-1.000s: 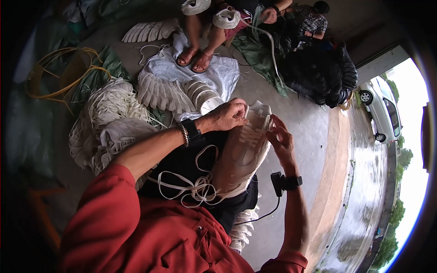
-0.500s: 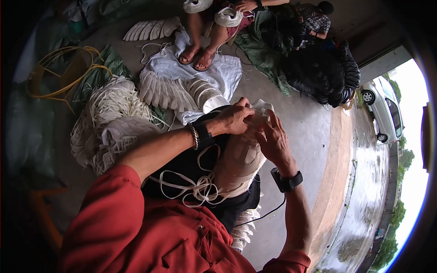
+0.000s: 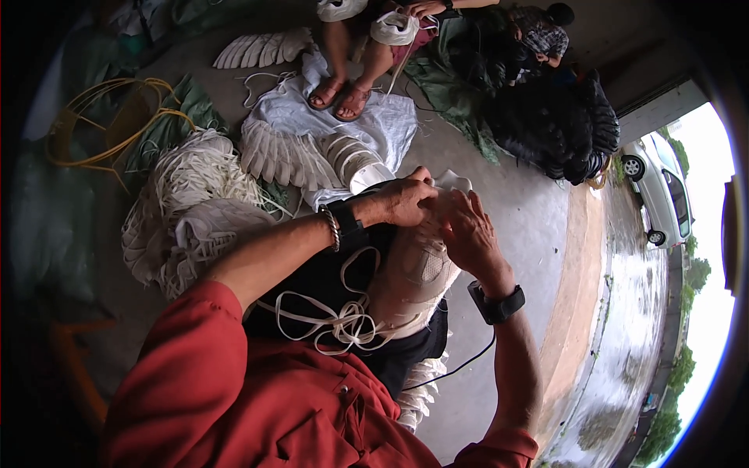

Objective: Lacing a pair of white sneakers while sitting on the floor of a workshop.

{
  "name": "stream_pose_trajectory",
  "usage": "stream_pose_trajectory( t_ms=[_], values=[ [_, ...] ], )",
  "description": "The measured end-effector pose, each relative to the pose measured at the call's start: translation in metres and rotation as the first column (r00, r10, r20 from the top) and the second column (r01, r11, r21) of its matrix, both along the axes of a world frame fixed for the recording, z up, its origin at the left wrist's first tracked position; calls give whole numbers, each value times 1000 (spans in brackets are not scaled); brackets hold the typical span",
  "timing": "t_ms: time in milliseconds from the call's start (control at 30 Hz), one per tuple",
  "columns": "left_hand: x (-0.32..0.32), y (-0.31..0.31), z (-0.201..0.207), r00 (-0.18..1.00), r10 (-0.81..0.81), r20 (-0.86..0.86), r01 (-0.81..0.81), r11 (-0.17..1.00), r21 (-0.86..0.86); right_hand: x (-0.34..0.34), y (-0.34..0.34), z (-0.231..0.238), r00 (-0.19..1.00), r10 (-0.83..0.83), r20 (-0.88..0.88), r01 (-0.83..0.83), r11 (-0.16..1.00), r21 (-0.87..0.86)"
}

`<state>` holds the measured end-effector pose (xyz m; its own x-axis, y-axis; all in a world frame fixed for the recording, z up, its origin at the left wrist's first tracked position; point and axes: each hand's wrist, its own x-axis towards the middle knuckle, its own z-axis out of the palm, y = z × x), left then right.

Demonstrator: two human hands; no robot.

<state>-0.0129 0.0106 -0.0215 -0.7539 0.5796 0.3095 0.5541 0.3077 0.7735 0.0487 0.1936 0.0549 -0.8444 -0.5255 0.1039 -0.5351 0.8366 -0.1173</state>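
A stack of pale shoe uppers [image 3: 413, 277] lies across my black-clad lap, its far end pointing away from me. At that far end, my left hand [image 3: 404, 203] has its fingers bent and pinched on the topmost shoe upper. My right hand [image 3: 473, 240] presses in from the right side, fingers curled over the same upper; the fingertips meet and hide what lies between them. A white upper edge [image 3: 452, 181] sticks out beyond the fingers. Loose cream shoelaces [image 3: 339, 321] lie in a loopy bundle at the near end of the stack.
A heap of white laces [image 3: 199, 175] and more uppers [image 3: 214, 234] sit on the left. Ahead, fanned uppers [image 3: 281, 156] rest by a white sack [image 3: 382, 125] under a co-worker's sandaled feet [image 3: 351, 101]. Black uppers [image 3: 550, 129] are piled far right; a cable [image 3: 456, 365] hangs from my right wrist.
My right hand has shifted slightly right and down, its fingers drawn closer together over the upper. The left hand stays nearly in place on it.
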Motion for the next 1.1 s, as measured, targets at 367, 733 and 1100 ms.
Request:
stream_pose_trajectory(
  t_ms=[367,733,1100],
  values=[
    [-2,-2,-2,999,-32,42,30,998,59,-1,5,-22,977,-183,-106,120,893,-433],
    [-8,-61,-5,973,-135,188,108,983,147,25,51,-21,958,-268,102,285,850,-442],
    [28,-49,15,613,-135,779,119,990,78,21,48,-22,897,-424,-128,347,852,-393]
  ],
)
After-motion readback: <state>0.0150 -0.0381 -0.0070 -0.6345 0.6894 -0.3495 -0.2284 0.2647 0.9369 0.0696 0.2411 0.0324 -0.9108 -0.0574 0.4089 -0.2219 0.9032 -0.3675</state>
